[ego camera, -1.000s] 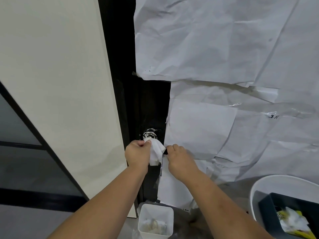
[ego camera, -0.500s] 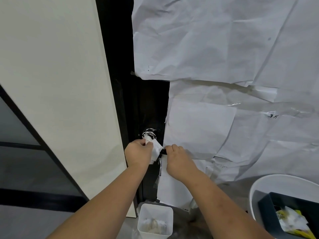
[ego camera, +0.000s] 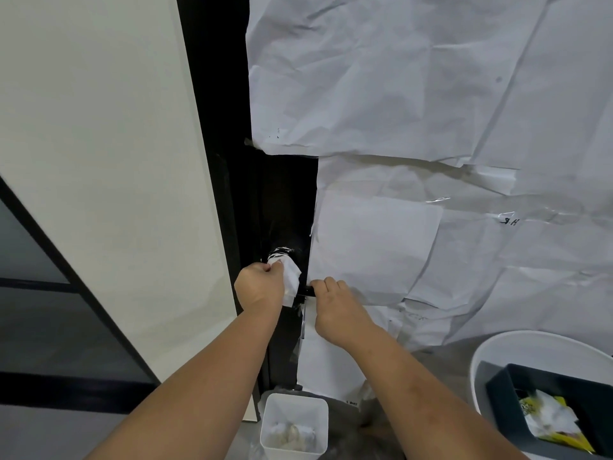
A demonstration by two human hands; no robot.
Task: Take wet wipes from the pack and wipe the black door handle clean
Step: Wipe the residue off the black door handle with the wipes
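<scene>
Interior doorway, building type unclear.
Black door point(ego camera: 285, 200) papered over with taped sheets point(ego camera: 398, 94), cream wall point(ego camera: 99, 144), glazed partition point(ego camera: 30, 247).

wipe point(ego camera: 292, 277) on handle point(ego camera: 306, 290), left

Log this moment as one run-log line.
stage: wiping | left hand: grips white wet wipe on black door handle | right hand: holds handle's free end

Two bare forearms reach in from the lower edge, no sleeves in view. The bare left hand point(ego camera: 260, 285) and bare right hand point(ego camera: 338, 308) seem to carry no rings, watch or gloves.
</scene>
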